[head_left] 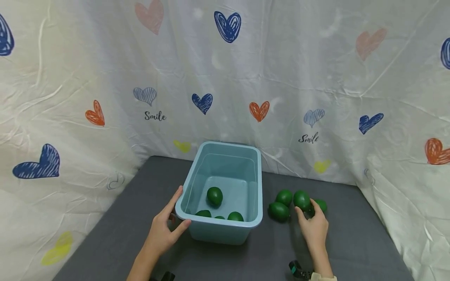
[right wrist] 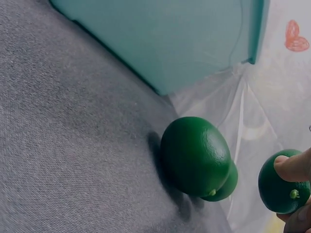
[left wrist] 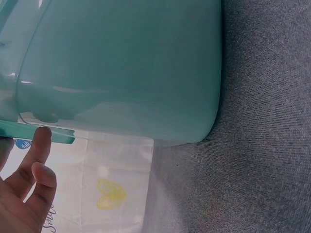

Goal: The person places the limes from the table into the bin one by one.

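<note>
We find the bin standing upright on the grey table, directly before the person.

The left hand is at the bin's near left corner. Its thumb rests on the front rim and its fingers reach along the left side; we record a light touch with extended fingers, not a clench.

The right hand is to the right of the bin and well apart from it. We record a firm pinch: thumb and fingers grasp the held lime, which the right wrist view shows with its small pale stem end exposed.

Between that fruit and the bin we note two loose limes, a rear lime and a front lime, close together on the table just beside the bin's right wall. A far lime lies farthest right of the bin, partly hidden by the right hand.

Inside the bin, we see a whole lime on the floor, and parts of three more by the near wall (the rim conceals the remainder of each).

Behind the bin hangs a white curtain printed with hearts and the word "Smile".
</note>
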